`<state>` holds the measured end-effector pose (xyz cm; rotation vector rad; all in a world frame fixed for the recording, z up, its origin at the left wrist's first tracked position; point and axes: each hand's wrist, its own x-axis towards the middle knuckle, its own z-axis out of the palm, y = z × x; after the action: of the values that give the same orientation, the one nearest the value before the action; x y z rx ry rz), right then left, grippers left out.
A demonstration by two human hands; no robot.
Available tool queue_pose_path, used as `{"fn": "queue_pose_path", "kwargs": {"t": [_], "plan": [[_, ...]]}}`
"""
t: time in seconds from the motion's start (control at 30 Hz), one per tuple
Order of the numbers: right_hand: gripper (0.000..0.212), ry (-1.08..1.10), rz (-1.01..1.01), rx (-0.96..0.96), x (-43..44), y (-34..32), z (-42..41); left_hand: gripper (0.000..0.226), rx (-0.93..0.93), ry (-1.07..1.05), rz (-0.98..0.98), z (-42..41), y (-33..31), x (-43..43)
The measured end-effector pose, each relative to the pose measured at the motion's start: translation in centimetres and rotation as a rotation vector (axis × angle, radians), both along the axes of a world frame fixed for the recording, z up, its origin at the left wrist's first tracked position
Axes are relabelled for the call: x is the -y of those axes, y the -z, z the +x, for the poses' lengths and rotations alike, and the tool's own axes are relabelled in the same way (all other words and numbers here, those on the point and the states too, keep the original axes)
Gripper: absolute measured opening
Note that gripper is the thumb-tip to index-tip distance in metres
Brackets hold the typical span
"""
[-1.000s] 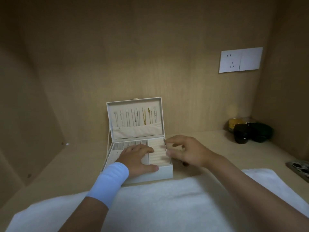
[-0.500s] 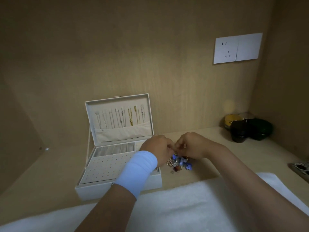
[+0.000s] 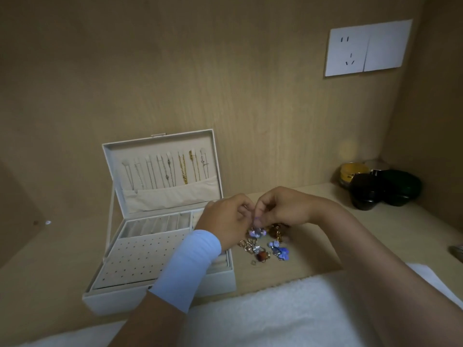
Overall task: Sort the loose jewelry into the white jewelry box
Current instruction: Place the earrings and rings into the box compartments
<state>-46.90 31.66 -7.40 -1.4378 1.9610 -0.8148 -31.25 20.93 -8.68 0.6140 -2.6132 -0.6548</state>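
Observation:
The white jewelry box [image 3: 160, 295] stands open on the wooden shelf, its lid upright with several necklaces [image 3: 167, 171] hung inside. Its tray shows a dotted earring panel [image 3: 140, 259] and ring slots behind it. A small pile of loose jewelry [image 3: 265, 246], with blue, gold and red pieces, lies just right of the box. My left hand [image 3: 225, 219] and my right hand [image 3: 283, 206] meet above the pile, fingers curled, together pinching a small bluish piece [image 3: 256, 231] that hangs between them.
Dark green and black bowls [image 3: 383, 189] and a yellow tin [image 3: 353, 171] sit in the back right corner. A white fluffy cloth [image 3: 275, 314] covers the shelf's front edge. A wall socket [image 3: 365, 47] is on the back panel. A small tray edge [image 3: 457, 251] shows at far right.
Both hands left the box tray and moved right to the loose pile, then lifted a small piece from it. The view shifted right and closer.

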Motion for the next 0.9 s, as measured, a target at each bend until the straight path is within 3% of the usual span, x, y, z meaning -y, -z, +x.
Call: {"fn": "queue_pose_path", "kwargs": {"t": [0.1, 0.27, 0.57, 0.9], "plan": [[0.004, 0.009, -0.112, 0.15, -0.5, -1.0, -0.2, 0.012, -0.102, 0.003, 0.24, 0.1, -0.5, 0.1], [0.009, 0.031, -0.246, 0.295, -0.3, -2.0, 0.3, 0.023, -0.098, 0.082, 0.497, 0.5, -2.0, 0.3], [0.012, 0.152, -0.41, 0.4, 1.8, -2.6, 3.7, 0.016, -0.241, -0.003, 0.534, 4.0, -5.4, 3.3], [0.017, 0.182, -0.356, 0.268, 9.0, -2.7, 9.1, 0.008, -0.254, -0.12, 0.426, 9.3, -3.5, 8.1]]}}
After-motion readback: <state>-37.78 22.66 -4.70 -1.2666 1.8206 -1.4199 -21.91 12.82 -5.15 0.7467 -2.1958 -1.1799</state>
